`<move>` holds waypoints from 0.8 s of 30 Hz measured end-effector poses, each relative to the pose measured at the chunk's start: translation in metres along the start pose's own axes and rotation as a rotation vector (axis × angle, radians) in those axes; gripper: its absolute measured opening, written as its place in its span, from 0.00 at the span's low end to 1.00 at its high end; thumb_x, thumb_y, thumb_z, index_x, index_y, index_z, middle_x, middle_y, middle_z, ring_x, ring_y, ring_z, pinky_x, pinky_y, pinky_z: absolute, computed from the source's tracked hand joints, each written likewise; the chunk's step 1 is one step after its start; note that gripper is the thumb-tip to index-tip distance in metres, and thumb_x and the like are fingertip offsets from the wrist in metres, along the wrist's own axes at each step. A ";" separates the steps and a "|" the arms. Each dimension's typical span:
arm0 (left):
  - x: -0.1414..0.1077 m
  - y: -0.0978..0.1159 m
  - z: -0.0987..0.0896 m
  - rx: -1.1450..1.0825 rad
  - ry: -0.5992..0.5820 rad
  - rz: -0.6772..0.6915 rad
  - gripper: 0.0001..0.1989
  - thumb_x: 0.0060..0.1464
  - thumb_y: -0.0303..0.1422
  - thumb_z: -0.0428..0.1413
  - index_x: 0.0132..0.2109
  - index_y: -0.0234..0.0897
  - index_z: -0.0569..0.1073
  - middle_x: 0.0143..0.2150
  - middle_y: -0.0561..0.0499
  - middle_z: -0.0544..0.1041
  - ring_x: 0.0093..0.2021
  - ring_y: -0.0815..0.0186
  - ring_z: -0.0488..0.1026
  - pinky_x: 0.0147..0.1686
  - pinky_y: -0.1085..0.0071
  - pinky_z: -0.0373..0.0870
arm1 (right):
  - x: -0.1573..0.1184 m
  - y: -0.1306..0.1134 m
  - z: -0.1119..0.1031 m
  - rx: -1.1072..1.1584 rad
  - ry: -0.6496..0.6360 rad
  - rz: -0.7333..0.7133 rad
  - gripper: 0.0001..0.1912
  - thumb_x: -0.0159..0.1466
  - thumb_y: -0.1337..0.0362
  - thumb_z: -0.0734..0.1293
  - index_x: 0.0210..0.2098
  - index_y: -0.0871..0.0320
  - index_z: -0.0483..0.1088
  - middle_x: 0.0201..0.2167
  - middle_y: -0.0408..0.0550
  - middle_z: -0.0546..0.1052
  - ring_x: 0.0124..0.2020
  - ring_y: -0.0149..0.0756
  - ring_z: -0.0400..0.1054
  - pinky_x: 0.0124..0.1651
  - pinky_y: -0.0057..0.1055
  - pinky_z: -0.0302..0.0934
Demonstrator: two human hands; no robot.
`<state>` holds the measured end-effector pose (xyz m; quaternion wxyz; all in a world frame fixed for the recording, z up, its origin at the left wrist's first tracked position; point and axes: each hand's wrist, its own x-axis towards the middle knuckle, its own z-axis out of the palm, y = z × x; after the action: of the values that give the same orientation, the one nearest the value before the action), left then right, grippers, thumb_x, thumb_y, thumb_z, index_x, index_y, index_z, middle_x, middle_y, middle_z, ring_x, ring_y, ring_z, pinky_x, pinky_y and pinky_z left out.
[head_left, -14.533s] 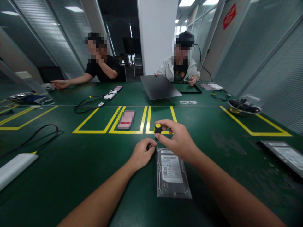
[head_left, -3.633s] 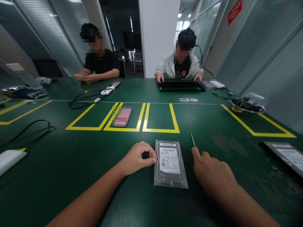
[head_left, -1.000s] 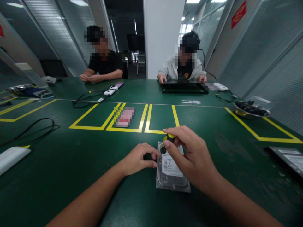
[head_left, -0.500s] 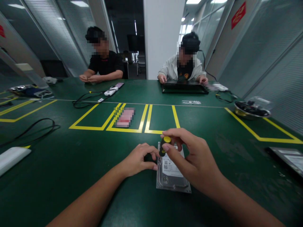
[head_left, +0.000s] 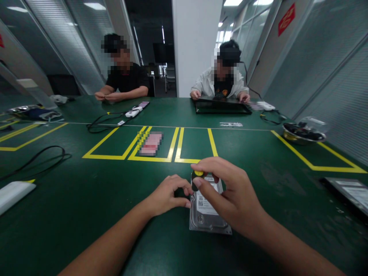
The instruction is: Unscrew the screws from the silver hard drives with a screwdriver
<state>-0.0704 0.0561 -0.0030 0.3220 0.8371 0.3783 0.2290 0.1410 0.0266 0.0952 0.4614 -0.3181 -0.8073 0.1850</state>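
Screwdriver (head_left: 197,174) handle pinched between my right hand's (head_left: 230,188) thumb and fingers, I hold it over the hard drive's (head_left: 204,211) ten-o'clock edge, its tip hidden. That drive lies label-up on the green table (head_left: 94,188), at my left hand's (head_left: 169,195) three o'clock; there my thumb and forefinger, curved apart, meet its side. Well apart, a bowl (head_left: 291,137) sits toward two o'clock.

Left hand (head_left: 164,196), right hand (head_left: 234,193) bare; forearms (head_left: 115,237) bare.

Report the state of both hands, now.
Left hand: partly open, at the left edge of the hard drive.
Right hand: closed, holding the yellow-topped screwdriver.
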 end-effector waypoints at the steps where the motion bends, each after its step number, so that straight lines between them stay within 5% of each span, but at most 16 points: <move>1: 0.000 0.000 0.000 0.005 0.005 0.002 0.17 0.52 0.44 0.65 0.46 0.41 0.76 0.46 0.52 0.77 0.48 0.57 0.70 0.47 0.64 0.60 | 0.000 0.001 0.000 -0.002 0.011 -0.001 0.10 0.62 0.69 0.68 0.44 0.59 0.74 0.39 0.46 0.77 0.41 0.30 0.70 0.42 0.28 0.64; 8: 0.002 0.000 0.000 -0.031 0.010 0.039 0.15 0.50 0.43 0.67 0.39 0.40 0.75 0.39 0.55 0.77 0.43 0.61 0.71 0.44 0.67 0.60 | 0.001 0.002 -0.002 -0.028 0.005 -0.007 0.09 0.62 0.70 0.68 0.43 0.60 0.75 0.38 0.45 0.78 0.38 0.27 0.71 0.40 0.25 0.64; 24: 0.002 0.002 -0.002 -0.050 0.000 0.012 0.14 0.50 0.42 0.67 0.38 0.39 0.75 0.39 0.56 0.77 0.43 0.63 0.71 0.45 0.68 0.60 | 0.000 0.004 0.003 -0.014 0.068 0.012 0.11 0.62 0.70 0.69 0.44 0.60 0.74 0.38 0.45 0.78 0.38 0.27 0.70 0.40 0.26 0.65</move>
<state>-0.0693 0.0576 -0.0003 0.3415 0.8311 0.3673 0.2405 0.1396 0.0296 0.0915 0.4854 -0.3320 -0.7905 0.1711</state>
